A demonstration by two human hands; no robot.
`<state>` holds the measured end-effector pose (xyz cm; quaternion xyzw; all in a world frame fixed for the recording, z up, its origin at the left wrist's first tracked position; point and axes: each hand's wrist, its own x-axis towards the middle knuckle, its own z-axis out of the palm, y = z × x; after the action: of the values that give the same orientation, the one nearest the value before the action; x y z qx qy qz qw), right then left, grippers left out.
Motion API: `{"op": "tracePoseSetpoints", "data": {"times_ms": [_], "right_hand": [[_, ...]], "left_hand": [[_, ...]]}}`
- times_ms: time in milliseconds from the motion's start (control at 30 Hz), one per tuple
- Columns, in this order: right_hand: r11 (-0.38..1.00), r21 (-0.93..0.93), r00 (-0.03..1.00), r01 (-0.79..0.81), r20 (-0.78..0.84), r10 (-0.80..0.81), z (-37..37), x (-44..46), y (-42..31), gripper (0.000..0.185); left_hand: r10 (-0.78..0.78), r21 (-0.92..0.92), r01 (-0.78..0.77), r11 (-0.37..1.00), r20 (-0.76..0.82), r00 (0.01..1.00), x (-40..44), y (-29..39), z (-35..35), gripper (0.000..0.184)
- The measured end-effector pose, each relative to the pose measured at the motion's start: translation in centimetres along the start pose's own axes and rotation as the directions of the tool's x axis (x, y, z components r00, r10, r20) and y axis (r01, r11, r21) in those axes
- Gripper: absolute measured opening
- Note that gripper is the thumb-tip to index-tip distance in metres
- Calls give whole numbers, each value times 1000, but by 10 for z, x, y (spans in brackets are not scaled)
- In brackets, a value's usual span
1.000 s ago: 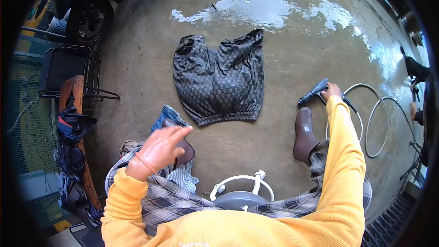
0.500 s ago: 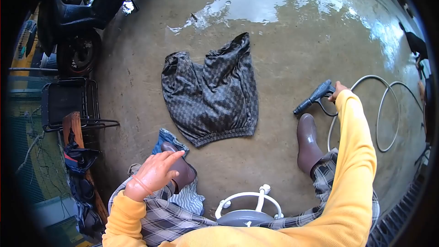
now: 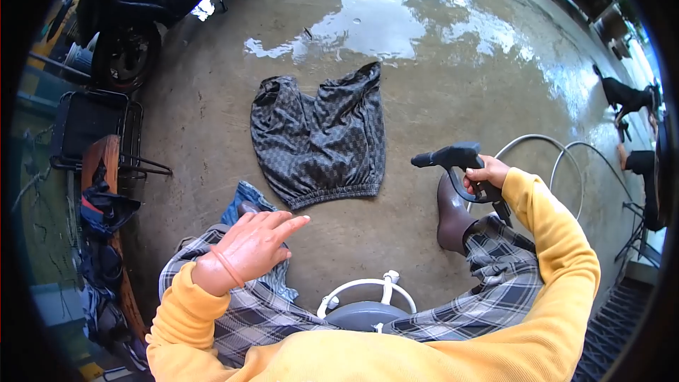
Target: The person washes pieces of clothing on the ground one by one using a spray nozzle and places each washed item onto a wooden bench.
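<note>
A black spray gun is in my right hand, its nozzle aimed left above the wet floor. My fingers wrap round its grip, and a pale hose loops on the floor behind it. My left hand, wet and with a band at the wrist, hovers over my left knee with fingers stretched out, holding nothing. Dark checked shorts lie flat on the concrete ahead, waistband towards me. Blue patterned cloth lies by my left boot, partly hidden behind my left hand.
I sit on a low wheeled stool. To the left are a scooter, a black folding chair and a wooden plank with dark clothes. A black dog and a drain grate are at the right.
My right hand has drawn the spray gun back towards me and raised it, turning the nozzle left. My left hand has shifted slightly right, fingers still stretched. The shorts lie as before.
</note>
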<state>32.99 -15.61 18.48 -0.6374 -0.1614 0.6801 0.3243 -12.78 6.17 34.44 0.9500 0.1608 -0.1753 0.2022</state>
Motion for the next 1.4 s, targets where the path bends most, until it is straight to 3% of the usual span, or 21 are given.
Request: {"op": "tracePoseSetpoints", "data": {"times_ms": [133, 200, 233, 333, 367, 433, 533, 600, 667, 733, 800, 900, 967, 1067, 1133, 1200, 1267, 1333, 1400], "right_hand": [[885, -195, 902, 422, -8, -432, 58, -53, -73, 50], [720, -371, 763, 586, -47, -645, 92, -83, -106, 53], [668, -494, 724, 557, -105, -682, 98, -91, -110, 51], [416, -714, 476, 564, -131, -870, 132, -114, -125, 48], [411, -717, 480, 563, -122, -869, 144, -122, -127, 48], [264, -846, 383, 464, -77, -920, 165, -138, -127, 50], [273, -835, 391, 478, -76, -917, 189, -152, -117, 54], [299, -829, 465, 472, -55, -884, 183, -148, -96, 59], [163, -930, 599, 329, 72, -798, 174, -137, -85, 60], [250, -951, 847, 179, 20, -531, 185, -142, -107, 59], [209, -969, 892, 133, 25, -452, 187, -132, -106, 49], [197, -968, 897, 154, 54, -439, 179, -116, -104, 46], [277, -937, 836, 211, 26, -549, 180, -112, -108, 45], [281, -924, 777, 257, 25, -629, 176, -103, -112, 45], [280, -928, 795, 247, 29, -606, 172, -100, -126, 43], [287, -944, 893, 163, 18, -450, 168, -101, -130, 40], [317, -926, 886, 204, 37, -462, 164, -99, -133, 41], [434, -863, 802, 259, -59, -595, 164, -102, -138, 43], [416, -871, 764, 263, -75, -641, 162, -100, -140, 44]], "left_hand": [[50, 39, -51, 998, 16, 999, -16, -3, 13, 66], [42, 40, -43, 998, 27, 999, -23, -2, 19, 65], [42, 47, -44, 998, 50, 998, -25, -2, 19, 65], [30, 45, -33, 998, 61, 998, -32, 3, 19, 64], [50, 62, -54, 997, 57, 997, -34, 1, 23, 65], [46, 56, -50, 997, 66, 997, -35, 3, 22, 65], [51, 45, -54, 998, 68, 996, -38, 3, 28, 65], [81, 77, -86, 993, 66, 995, -39, 2, 35, 66], [95, 135, -96, 986, 10, 995, -43, -1, 37, 68], [89, 186, -102, 977, 74, 993, -35, -1, 35, 63], [48, 157, -63, 986, 101, 994, -33, -2, 47, 71], [30, 139, -48, 989, 133, 991, -24, -7, 54, 70], [24, 140, -46, 989, 152, 988, -23, -5, 54, 69], [51, 138, -68, 988, 123, 991, -21, -6, 56, 69], [49, 158, -68, 985, 116, 992, -18, -6, 51, 69], [53, 138, -73, 988, 148, 988, -24, -3, 56, 69], [91, 165, -103, 981, 79, 993, -22, -5, 56, 65], [86, 165, -100, 981, 89, 992, -22, -3, 52, 64], [76, 170, -94, 981, 108, 991, -22, -1, 51, 65]]}}
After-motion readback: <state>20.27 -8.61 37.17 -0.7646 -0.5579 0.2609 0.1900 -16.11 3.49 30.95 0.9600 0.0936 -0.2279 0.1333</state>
